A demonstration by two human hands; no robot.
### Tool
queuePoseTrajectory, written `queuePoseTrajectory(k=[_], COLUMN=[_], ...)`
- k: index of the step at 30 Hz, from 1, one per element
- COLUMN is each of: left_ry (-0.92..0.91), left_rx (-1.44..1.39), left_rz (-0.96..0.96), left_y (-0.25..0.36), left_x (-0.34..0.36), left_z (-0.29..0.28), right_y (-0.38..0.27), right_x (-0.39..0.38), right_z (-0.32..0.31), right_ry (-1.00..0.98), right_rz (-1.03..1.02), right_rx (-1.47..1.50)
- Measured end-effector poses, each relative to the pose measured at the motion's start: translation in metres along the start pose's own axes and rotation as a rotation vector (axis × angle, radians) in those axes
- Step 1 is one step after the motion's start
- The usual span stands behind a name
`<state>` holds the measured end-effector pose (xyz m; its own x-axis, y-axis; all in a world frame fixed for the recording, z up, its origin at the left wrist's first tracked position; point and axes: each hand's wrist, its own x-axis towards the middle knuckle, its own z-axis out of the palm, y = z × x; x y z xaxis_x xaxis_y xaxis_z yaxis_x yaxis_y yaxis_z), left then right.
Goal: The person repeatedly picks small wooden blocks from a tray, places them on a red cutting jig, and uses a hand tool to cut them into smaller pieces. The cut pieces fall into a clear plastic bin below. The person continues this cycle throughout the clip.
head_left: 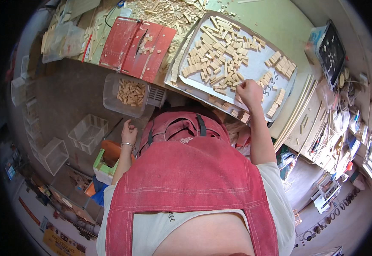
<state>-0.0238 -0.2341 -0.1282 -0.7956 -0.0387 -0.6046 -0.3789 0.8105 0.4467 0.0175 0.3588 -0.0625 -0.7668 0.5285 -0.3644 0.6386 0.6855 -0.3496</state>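
Note:
My right hand (pixel 250 92) reaches over the near right part of a shallow tray (pixel 185 80) lined with pale paper. Its fingers are curled closed, and whatever they hold is hidden under the hand. Small wooden blocks (pixel 215 57) lie heaped across the tray's left and middle. Along its right side other wooden blocks (pixel 285 67) stand in short neat rows, some right beside my fist. My left hand (pixel 129 132), with a bracelet at the wrist, hangs low by my lap, its fingers loosely bent and apart. Nothing shows in it. Nearest to it is a clear plastic bin (pixel 109 96) holding wooden blocks (pixel 131 92).
A red metal plate (pixel 113 45) with a slot and a few wood bits sits on the green bench (pixel 280 15), left of the tray. Wood scraps (pixel 164 13) pile up behind. Long wooden strips (pixel 294 115) lie to the right. A white basket (pixel 87 133) stands at lower left.

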Motion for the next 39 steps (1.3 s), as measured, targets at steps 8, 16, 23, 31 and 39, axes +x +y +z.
queuePoseTrajectory(k=[8,16,23,31,39], left_ry=[0.001,0.004,0.015,-0.001,-0.001], left_rx=[0.048,0.007,-0.009,0.013,0.000], left_rz=[0.016,0.001,0.014,-0.019,0.004], left_y=[-0.013,-0.011,-0.014,-0.018,-0.024], left_x=[-0.002,-0.009,-0.008,-0.006,-0.001], left_z=[0.000,0.001,0.003,0.003,0.004], right_y=[0.013,0.021,0.018,0.021,0.028], right_x=[0.032,0.032,0.044,0.033,0.031], right_z=[-0.006,-0.005,-0.017,-0.008,-0.024], right_ry=[0.172,0.351,0.230,0.232,0.104], right_rz=[0.294,-0.012,-0.321,-0.230,-0.232], right_rx=[0.465,0.102,-0.246,-0.052,-0.122])
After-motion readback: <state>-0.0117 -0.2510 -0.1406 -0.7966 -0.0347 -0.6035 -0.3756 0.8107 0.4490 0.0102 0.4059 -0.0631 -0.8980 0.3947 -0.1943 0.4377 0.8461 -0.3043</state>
